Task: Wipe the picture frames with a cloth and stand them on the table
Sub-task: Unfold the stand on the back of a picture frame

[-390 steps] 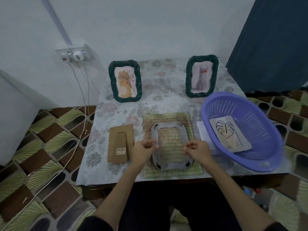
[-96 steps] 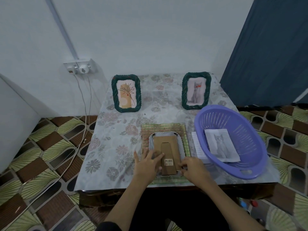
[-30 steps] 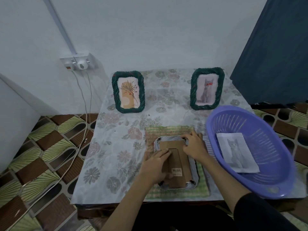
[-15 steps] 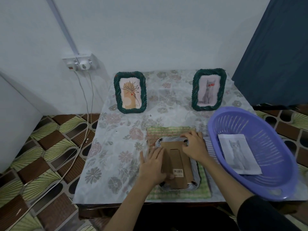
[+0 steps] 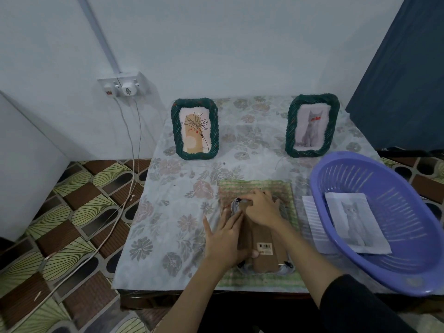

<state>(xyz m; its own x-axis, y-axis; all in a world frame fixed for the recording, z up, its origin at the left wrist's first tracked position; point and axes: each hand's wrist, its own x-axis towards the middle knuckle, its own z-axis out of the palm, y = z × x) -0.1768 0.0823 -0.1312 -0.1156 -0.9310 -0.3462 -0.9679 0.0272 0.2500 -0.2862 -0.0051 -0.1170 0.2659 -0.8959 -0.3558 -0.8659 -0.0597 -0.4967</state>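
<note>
Frames stood past the hands: one with a flower [image 5: 195, 132], one with a cat [image 5: 311, 126]. A third frame [image 5: 263, 239] lay face down on the cloth [image 5: 255, 187]. Left hand [image 5: 224, 239] pressed flat beside it. Right hand [image 5: 262, 209] pinched its top edge.

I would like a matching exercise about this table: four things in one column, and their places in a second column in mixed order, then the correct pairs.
Things:
1. flower picture frame
2. cat picture frame
3. loose cat print
4. face-down frame with cardboard back

Places:
A. inside the purple basket
B. lying on the green mat, under both hands
C. standing at the back left of the table
D. standing at the back right of the table

Pairs: 1-C, 2-D, 3-A, 4-B
</note>
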